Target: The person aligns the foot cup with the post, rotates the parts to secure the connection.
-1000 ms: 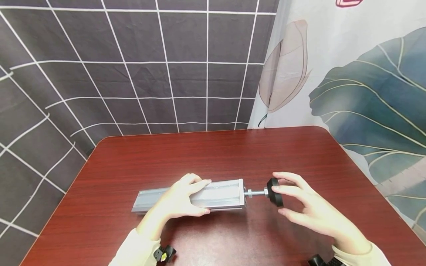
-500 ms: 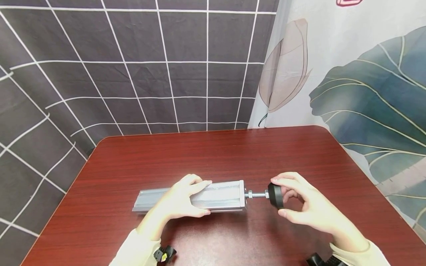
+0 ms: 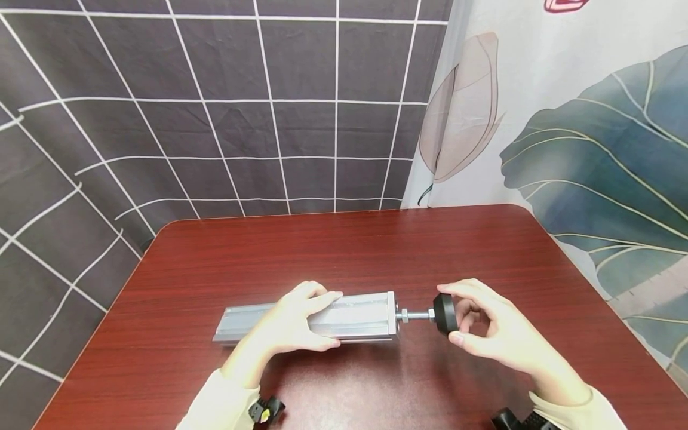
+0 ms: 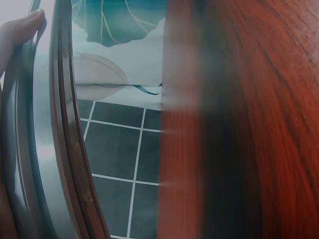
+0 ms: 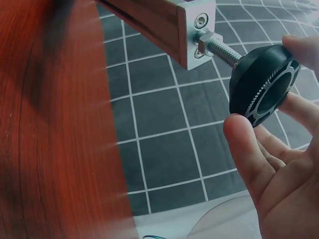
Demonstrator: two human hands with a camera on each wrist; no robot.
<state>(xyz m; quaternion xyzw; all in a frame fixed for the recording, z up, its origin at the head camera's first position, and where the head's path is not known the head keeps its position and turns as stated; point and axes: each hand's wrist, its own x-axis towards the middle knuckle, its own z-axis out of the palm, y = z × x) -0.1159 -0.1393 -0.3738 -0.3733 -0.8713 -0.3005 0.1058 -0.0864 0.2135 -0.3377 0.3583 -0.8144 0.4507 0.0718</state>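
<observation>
My left hand grips a long silver aluminium profile from above, thumb on the near side. Its far-left part shows past the wrist. In the left wrist view, the grooved side of the profile runs along the left edge. A threaded rod sticks out of the right end plate, with a hex nut close to the plate. On the rod's outer end sits a black round levelling foot. My right hand pinches the foot's rim between thumb and fingers; its hollow underside faces the palm.
The profile is held over a reddish-brown wooden table. Behind it hangs a dark grey cloth with a white grid, and to the right a pale curtain with leaf prints. Both wrists carry a small black device.
The right hand's fingers, spread around the foot a second ago, have closed in on its rim and shifted along it. The foot's tilt has changed slightly. The left hand has stayed put.
</observation>
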